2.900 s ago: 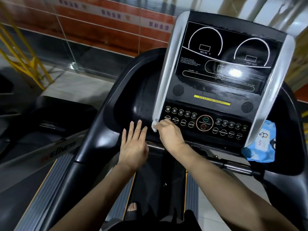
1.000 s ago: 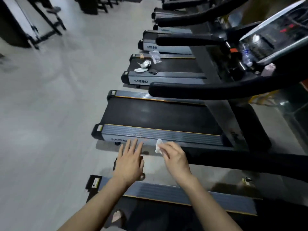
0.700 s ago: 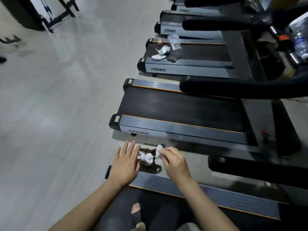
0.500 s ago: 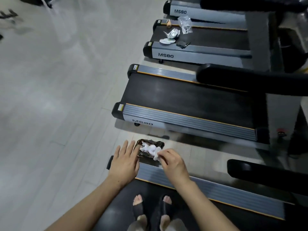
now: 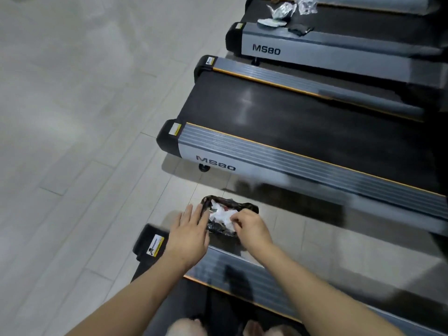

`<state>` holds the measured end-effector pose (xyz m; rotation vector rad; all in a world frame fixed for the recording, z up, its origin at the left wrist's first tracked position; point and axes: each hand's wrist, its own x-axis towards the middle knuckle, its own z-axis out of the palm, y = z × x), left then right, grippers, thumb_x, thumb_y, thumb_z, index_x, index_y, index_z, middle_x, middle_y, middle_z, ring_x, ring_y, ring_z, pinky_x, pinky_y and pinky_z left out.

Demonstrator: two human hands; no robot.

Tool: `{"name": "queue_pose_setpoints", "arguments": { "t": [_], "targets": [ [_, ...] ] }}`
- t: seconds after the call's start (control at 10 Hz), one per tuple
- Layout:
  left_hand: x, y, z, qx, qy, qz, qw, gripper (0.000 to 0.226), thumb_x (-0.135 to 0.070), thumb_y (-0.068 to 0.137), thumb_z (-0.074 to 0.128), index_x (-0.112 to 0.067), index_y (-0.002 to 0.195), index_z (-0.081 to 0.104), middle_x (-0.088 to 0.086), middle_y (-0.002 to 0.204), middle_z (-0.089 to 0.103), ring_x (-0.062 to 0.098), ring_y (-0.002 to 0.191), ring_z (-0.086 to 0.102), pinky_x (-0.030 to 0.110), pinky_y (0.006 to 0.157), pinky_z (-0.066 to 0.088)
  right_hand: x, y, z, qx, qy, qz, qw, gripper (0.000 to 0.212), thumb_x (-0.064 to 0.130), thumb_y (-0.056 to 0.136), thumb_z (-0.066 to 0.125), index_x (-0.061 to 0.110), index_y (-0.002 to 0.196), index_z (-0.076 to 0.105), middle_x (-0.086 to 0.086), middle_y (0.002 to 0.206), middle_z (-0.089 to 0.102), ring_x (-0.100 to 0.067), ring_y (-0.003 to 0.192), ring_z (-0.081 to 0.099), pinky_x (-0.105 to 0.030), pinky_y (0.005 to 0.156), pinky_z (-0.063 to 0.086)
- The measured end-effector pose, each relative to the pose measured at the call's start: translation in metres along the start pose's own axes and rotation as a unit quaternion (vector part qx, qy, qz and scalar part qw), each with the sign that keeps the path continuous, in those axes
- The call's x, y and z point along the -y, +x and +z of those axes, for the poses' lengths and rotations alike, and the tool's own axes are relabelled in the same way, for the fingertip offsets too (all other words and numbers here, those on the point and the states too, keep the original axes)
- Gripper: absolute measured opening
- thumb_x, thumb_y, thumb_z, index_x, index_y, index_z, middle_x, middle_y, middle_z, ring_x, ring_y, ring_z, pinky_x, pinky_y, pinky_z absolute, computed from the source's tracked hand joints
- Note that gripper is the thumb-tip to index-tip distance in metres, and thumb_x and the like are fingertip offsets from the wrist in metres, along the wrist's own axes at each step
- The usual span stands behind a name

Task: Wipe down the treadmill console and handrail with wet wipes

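Observation:
I look down at the floor beside the treadmill I stand on; its console and handrail are out of view. A small black rubbish bag (image 5: 244, 206) lies open on the tiles, with crumpled white wipes (image 5: 219, 213) inside. My right hand (image 5: 253, 231) hovers over the bag's right side, its fingertips pinched on a used white wipe (image 5: 230, 223). My left hand (image 5: 189, 236) is flat with fingers spread and holds nothing; it sits over the bag's left edge.
The grey side rail (image 5: 242, 272) of my treadmill runs under both forearms. A neighbouring treadmill's black belt (image 5: 303, 122) lies just beyond the bag. A third treadmill farther back carries scattered litter (image 5: 278, 13). Pale tiled floor (image 5: 72, 141) stretches to the left.
The view swung from the console down to the floor. Both hands moved down over the black bag, the right one carrying the wipe over its opening.

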<state>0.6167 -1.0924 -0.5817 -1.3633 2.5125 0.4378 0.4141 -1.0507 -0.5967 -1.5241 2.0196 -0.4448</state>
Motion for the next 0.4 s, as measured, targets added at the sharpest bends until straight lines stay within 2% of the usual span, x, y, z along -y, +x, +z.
{"name": "queue_pose_setpoints", "arguments": {
  "t": [0.1,0.2,0.3,0.4],
  "targets": [
    [0.011,0.048,0.061,0.009,-0.004,-0.016,1.0,0.063,-0.036,0.105,0.04,-0.018,0.164,0.023,0.01,0.172,0.023,0.036,0.159,0.016,0.054,0.127,0.016,-0.042,0.04,0.052,0.036,-0.047,0.005,0.998,0.018,0.017,0.096,0.059,0.018,0.089,0.076,-0.004,0.097,0.067,-0.025,0.093,0.061,-0.035,0.076,0.047],
    [0.023,0.085,0.109,-0.008,0.003,-0.014,1.0,0.064,-0.038,0.107,0.035,-0.019,0.165,0.016,0.009,0.174,0.016,0.034,0.16,0.01,0.052,0.128,0.013,-0.077,0.072,0.093,0.056,-0.073,0.018,0.996,0.018,0.011,0.091,0.055,0.017,0.078,0.066,-0.003,0.092,0.063,-0.026,0.087,0.058,-0.035,0.067,0.041],
    [0.036,0.117,0.149,0.006,0.035,-0.006,0.999,0.066,-0.039,0.108,0.033,-0.019,0.166,0.008,0.009,0.175,0.008,0.034,0.161,0.004,0.052,0.129,0.009,-0.11,0.1,0.134,0.074,-0.091,0.022,0.993,0.018,0.01,0.091,0.056,0.023,0.085,0.067,-0.003,0.101,0.065,-0.027,0.095,0.062,-0.032,0.069,0.042],
    [0.044,0.136,0.176,0.006,0.06,0.002,0.998,0.066,-0.04,0.108,0.033,-0.019,0.166,0.008,0.01,0.175,0.007,0.035,0.161,0.003,0.053,0.129,0.009,-0.138,0.123,0.167,0.104,-0.127,0.013,0.986,0.032,0.025,0.095,0.062,0.029,0.126,0.069,0.0,0.129,0.062,-0.025,0.119,0.06,-0.035,0.092,0.053]
  ]
}}
